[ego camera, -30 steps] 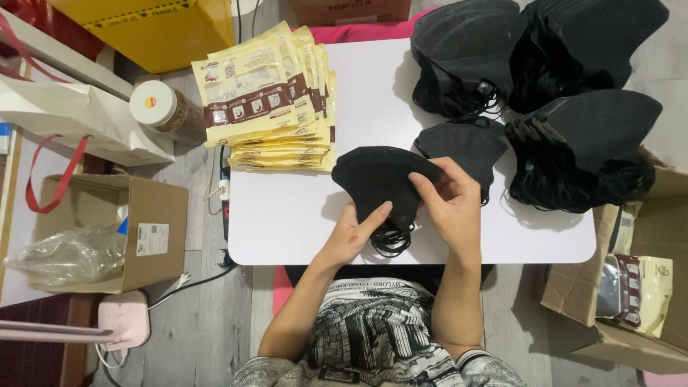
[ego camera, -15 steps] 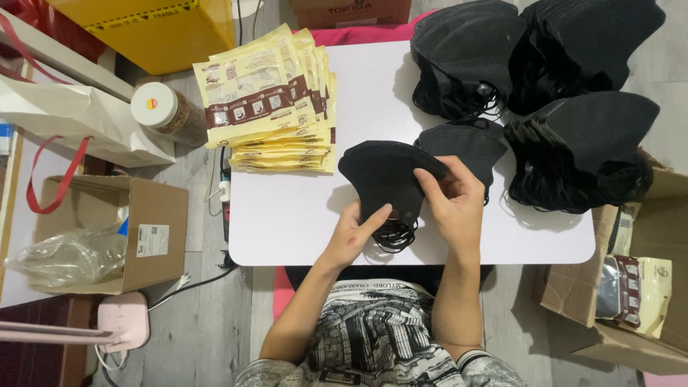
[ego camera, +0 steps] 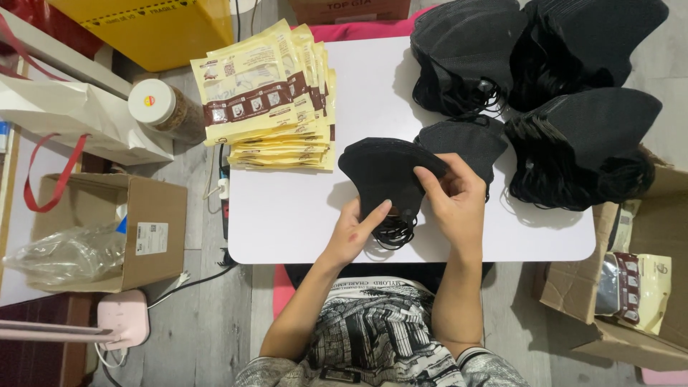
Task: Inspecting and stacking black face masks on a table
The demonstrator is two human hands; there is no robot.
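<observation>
Head view:
Left hand (ego camera: pixel 352 233): fingers together, index tip pressed on lower edge of the black mask stack (ego camera: pixel 387 179).
Right hand (ego camera: pixel 453 204): fingertips pinching stack's right edge (thumb hidden, prob. under it).
Mask stack: near front edge of white table (ego camera: pixel 287 215), ear loops (ego camera: pixel 390 235) trailing below, touching a 2nd small stack (ego camera: pixel 466 140).
Behind: 3 big black mask piles (ego camera: pixel 588 143).
Left: yellow pouches (ego camera: pixel 269 100), fanned.
</observation>
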